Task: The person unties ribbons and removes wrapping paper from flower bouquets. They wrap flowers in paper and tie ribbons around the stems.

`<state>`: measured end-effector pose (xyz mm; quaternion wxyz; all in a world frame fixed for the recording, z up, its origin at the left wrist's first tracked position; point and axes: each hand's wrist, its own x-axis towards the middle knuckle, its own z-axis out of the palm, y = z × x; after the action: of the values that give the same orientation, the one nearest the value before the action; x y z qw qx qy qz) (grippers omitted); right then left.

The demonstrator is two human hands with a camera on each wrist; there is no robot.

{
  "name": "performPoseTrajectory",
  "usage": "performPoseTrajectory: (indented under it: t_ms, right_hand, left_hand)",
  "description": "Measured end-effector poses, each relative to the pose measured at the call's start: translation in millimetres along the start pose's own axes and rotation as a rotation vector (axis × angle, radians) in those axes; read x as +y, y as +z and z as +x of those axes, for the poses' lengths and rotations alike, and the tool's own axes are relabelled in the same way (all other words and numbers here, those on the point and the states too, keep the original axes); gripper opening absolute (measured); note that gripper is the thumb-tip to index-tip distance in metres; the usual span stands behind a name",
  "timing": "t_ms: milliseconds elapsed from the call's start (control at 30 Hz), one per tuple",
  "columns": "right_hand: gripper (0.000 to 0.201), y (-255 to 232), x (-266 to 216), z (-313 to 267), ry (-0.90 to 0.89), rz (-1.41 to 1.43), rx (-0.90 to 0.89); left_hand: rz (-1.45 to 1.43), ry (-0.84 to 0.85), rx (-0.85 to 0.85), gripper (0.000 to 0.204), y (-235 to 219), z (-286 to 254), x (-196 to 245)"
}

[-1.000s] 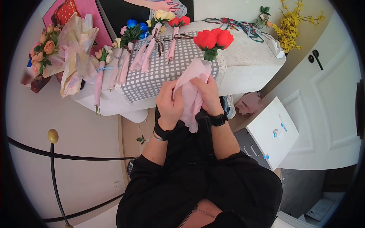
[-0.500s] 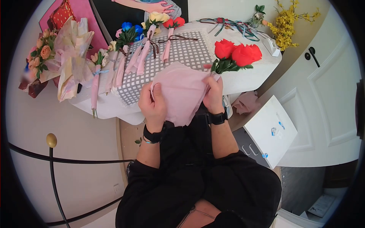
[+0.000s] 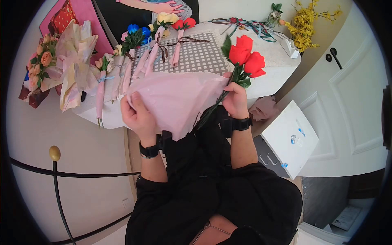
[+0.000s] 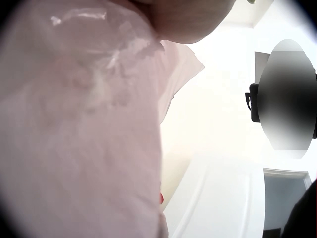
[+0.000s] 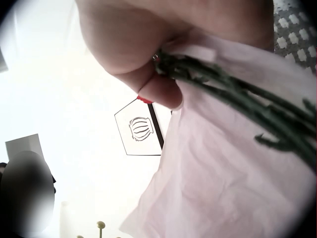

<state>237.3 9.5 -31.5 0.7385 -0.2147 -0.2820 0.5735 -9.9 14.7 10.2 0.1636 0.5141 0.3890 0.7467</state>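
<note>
Between my hands a sheet of pink wrapping paper (image 3: 175, 100) is spread wide over my lap. My left hand (image 3: 139, 114) pinches its left edge, thumb on top. My right hand (image 3: 237, 100) grips the green stems (image 5: 233, 94) of two red roses (image 3: 247, 57) together with the paper's right edge. The rose heads lean up and to the right above that hand, and the stems slant down along the paper's right side. In the left wrist view the paper (image 4: 84, 134) fills much of the picture, with a shiny patch near the top.
On the white table a grey checked cloth (image 3: 196, 53) carries several wrapped flowers, including a small red bunch (image 3: 183, 24). Ribbons (image 3: 249, 28) lie at its back right. Larger bouquets (image 3: 47, 59) stand at the left. A white-topped cabinet (image 3: 292, 139) stands to my right.
The pink paper has gone from bunched to spread wide as my left hand moved left. My right hand moved slightly right with the roses, and their stems now show beside the paper.
</note>
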Motion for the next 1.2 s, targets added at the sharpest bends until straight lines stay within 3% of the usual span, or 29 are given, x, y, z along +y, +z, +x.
performPoseTrajectory:
  t_ms: [33,167,233,333,467,500,533,600,733,800,900,1100,1200]
  right_hand:
    - [0.029,-2.8,0.0,0.0,0.055,0.142,-0.003]
    - [0.021,-7.6,-7.0,-2.4,0.121,0.222,-0.019]
    - [0.018,-14.4,-10.9,-0.8,0.21,0.277,-0.165]
    - [0.017,-16.1,-12.5,-0.8,0.25,0.312,-0.147]
    - [0.016,-9.4,-22.6,7.7,0.203,0.478,-0.136]
    - [0.016,-4.2,-26.6,11.3,0.214,0.472,-0.141]
    - [0.016,1.4,-31.6,15.6,0.239,0.653,-0.231]
    - [0.015,13.1,-35.4,22.0,0.288,0.865,-0.379]
    - [0.015,32.8,-29.6,24.3,0.366,0.71,-0.426]
    - [0.009,36.7,-33.9,21.2,0.236,0.452,-0.239]
    - [0.005,28.8,-33.0,24.5,0.244,0.418,-0.153]
    - [0.017,25.9,-31.5,26.7,0.291,0.329,-0.105]
    - [0.014,29.0,-47.2,43.5,0.363,0.126,-0.12]
  left_hand:
    - [-0.002,-0.009,0.014,0.018,-6.0,3.5,-1.2]
    - [0.026,-0.077,0.094,0.019,-33.1,15.5,-9.7]
    - [0.018,-0.04,0.118,0.019,-40.0,20.0,-1.6]
    - [-0.072,-0.092,0.248,0.019,-55.0,27.4,-4.6]
    - [-0.02,-0.124,0.269,0.019,-68.6,20.8,-14.5]
    - [0.05,-0.135,0.187,0.018,-72.3,14.5,-24.1]
    - [0.118,-0.149,0.105,0.018,-74.1,8.8,-32.9]
    - [0.154,-0.154,0.074,0.02,-68.9,0.5,-45.8]
    - [0.29,-0.196,0.014,0.022,-63.3,3.3,-54.1]
    - [0.316,-0.23,0.003,0.023,-68.7,7.5,-57.8]
    - [0.27,-0.193,0.028,0.022,-77.5,12.6,-61.9]
    - [0.172,-0.155,0.094,0.021,-83.0,13.6,-54.9]
    - [0.078,-0.199,0.134,0.019,-86.5,15.0,-47.0]
